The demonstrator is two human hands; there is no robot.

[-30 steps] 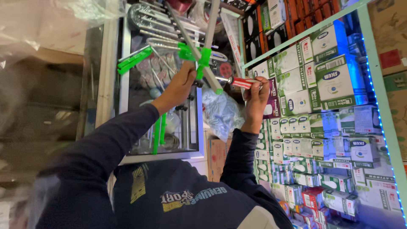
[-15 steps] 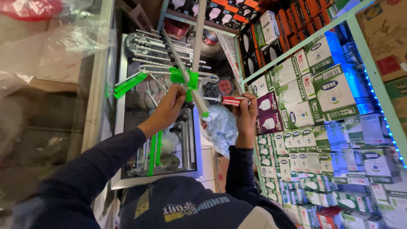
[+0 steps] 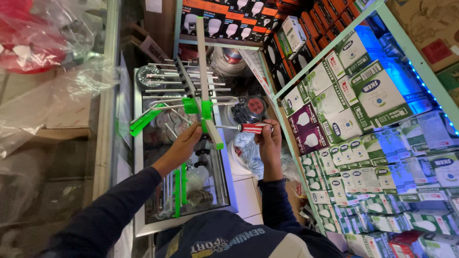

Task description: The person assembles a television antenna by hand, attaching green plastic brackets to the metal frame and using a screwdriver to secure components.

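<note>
Shelves (image 3: 363, 143) of boxed bulbs crowd the right side and a glass counter (image 3: 186, 191) lies below, leaving a narrow gap where the antenna (image 3: 203, 102) is held above the counter. Compared with half a second ago, the antenna sits higher and further left in view, its boom nearly upright. The left hand (image 3: 184, 145) is closed around the boom's lower end. The right hand (image 3: 268, 138) is clamped on a screwdriver (image 3: 241, 127), whose tip meets the green bracket.
</note>
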